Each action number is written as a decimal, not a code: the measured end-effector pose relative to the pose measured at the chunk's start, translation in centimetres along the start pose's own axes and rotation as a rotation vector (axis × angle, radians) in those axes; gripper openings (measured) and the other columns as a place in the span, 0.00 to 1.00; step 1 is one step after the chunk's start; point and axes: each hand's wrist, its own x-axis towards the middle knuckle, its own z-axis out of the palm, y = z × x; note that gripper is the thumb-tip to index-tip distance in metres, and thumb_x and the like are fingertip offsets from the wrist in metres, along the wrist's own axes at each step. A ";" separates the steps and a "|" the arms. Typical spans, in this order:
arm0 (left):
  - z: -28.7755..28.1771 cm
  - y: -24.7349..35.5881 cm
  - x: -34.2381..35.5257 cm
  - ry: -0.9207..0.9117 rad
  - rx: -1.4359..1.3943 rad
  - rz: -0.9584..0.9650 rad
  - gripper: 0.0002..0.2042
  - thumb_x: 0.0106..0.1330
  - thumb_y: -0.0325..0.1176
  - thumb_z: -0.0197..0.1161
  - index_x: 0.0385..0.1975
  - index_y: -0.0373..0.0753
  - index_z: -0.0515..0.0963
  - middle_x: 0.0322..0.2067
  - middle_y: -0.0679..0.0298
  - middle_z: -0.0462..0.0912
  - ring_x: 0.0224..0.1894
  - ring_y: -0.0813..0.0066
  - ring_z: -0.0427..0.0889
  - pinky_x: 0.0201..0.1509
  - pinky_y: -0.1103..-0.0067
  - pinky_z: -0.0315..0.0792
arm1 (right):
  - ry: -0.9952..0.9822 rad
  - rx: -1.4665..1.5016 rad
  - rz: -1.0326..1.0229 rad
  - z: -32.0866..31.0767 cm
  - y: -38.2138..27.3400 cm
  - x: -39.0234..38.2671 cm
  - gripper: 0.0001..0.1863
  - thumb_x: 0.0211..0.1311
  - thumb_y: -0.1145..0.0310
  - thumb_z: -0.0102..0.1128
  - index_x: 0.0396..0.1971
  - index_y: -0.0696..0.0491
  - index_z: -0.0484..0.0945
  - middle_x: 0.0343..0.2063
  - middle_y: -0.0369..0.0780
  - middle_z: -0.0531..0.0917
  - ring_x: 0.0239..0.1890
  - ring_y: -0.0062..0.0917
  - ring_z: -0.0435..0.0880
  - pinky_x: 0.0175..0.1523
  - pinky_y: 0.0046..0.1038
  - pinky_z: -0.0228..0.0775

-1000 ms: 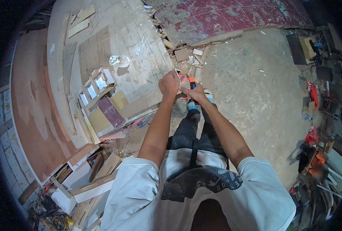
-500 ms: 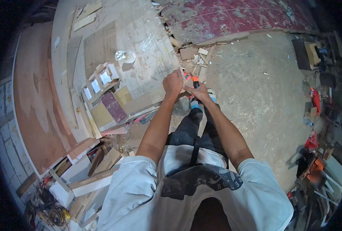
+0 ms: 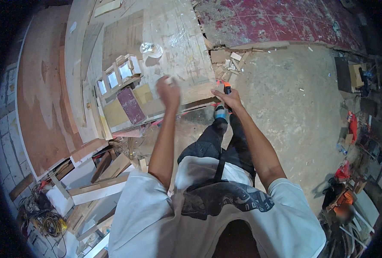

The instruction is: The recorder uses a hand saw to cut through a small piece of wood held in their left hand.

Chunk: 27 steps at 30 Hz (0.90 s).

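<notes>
By the near right corner of the worktable [image 3: 184, 60], my right hand [image 3: 229, 99] is closed around an orange-and-black hand tool [image 3: 227, 88]; its exact kind does not show. My left hand [image 3: 169, 93] hovers over the table's near part, smeared by motion. A small pale spot shows at its fingers, but I cannot make out whether it is a held thing. Left of that hand lie a wooden frame [image 3: 113, 78] with several openings and a dark red board [image 3: 131, 105]. Behind it sits a clear plastic-looking container [image 3: 151, 50].
Wood offcuts [image 3: 235, 63] are piled on the floor past the table corner. Lumber scraps [image 3: 100, 189] and coiled cable [image 3: 51, 225] crowd the lower left. A large brown panel [image 3: 45, 99] stands far left. Mixed clutter [image 3: 350, 202] lines the right side.
My left hand has moved left, away from the table corner and my right hand. My right hand has shifted slightly right in the picture, still gripping the tool. The whole view has shifted a little.
</notes>
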 end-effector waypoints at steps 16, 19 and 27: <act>-9.0 -14.3 -0.1 -0.447 0.187 -0.414 0.30 0.53 0.48 0.68 0.50 0.31 0.73 0.47 0.48 0.79 0.49 0.54 0.79 0.53 0.69 0.71 | 0.020 0.037 0.012 0.0 0.2 -0.2 0.27 0.42 0.45 0.76 0.15 0.50 0.70 0.12 0.31 0.70 0.10 0.17 0.68 0.15 0.24 0.59; -9.4 -15.2 0.1 -0.397 0.174 -0.400 0.29 0.52 0.48 0.69 0.49 0.32 0.75 0.46 0.49 0.80 0.48 0.55 0.80 0.52 0.69 0.71 | 0.035 0.038 -0.035 0.4 0.0 -0.3 0.28 0.42 0.45 0.76 0.14 0.50 0.68 0.11 0.31 0.70 0.10 0.17 0.68 0.15 0.24 0.60; -8.8 -12.7 0.3 -0.443 0.186 -0.452 0.27 0.52 0.40 0.68 0.49 0.31 0.74 0.48 0.47 0.79 0.51 0.53 0.78 0.54 0.69 0.70 | 0.027 0.022 -0.016 0.2 0.3 0.2 0.31 0.37 0.42 0.77 0.24 0.56 0.73 0.19 0.36 0.76 0.17 0.21 0.74 0.23 0.26 0.66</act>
